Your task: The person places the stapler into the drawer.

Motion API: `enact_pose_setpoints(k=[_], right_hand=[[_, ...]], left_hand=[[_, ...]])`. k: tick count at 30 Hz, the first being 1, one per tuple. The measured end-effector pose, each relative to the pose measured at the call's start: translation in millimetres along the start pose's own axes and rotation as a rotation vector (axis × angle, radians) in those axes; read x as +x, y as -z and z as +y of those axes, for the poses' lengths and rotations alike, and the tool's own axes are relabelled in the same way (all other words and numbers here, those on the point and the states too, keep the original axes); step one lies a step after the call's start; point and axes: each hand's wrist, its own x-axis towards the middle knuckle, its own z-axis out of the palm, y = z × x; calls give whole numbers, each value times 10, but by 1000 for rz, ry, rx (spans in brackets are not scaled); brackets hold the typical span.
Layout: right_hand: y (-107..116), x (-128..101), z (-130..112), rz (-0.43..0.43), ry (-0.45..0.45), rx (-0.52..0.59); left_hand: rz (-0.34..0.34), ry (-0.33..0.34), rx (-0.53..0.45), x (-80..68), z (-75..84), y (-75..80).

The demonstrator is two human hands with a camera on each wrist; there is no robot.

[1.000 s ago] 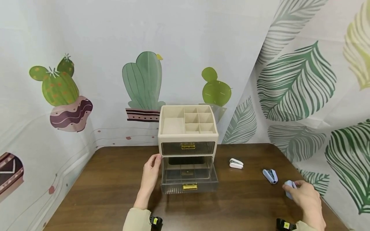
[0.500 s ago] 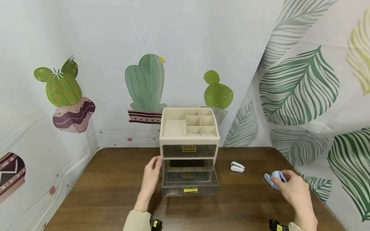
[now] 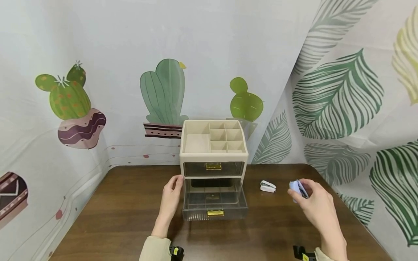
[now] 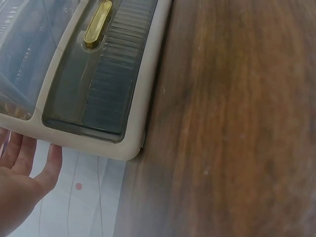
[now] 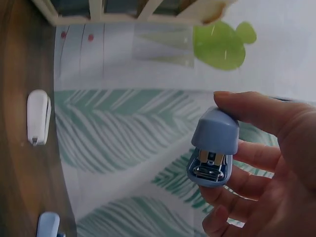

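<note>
Right hand [image 3: 315, 206] raised above table, fingers curled round blue stapler [image 3: 296, 189]. Left hand [image 3: 170, 198] flat, fingers straight against organizer [image 3: 213, 156] side.

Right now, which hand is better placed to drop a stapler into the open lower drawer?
Right. The right hand already pinches a blue stapler lifted off the table, just right of the open drawer. The left hand holds nothing and rests against the organizer's left side.
</note>
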Motion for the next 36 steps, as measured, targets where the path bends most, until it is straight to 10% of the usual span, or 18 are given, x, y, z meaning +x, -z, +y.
enact_pose_setpoints(k=[16, 36], right_hand=[[-119, -18, -549, 122, 216, 148], [-657, 152, -1467, -38, 647, 32]], left_hand=[[-2, 15, -11, 14, -6, -29], [-4, 19, -6, 5, 35, 4]])
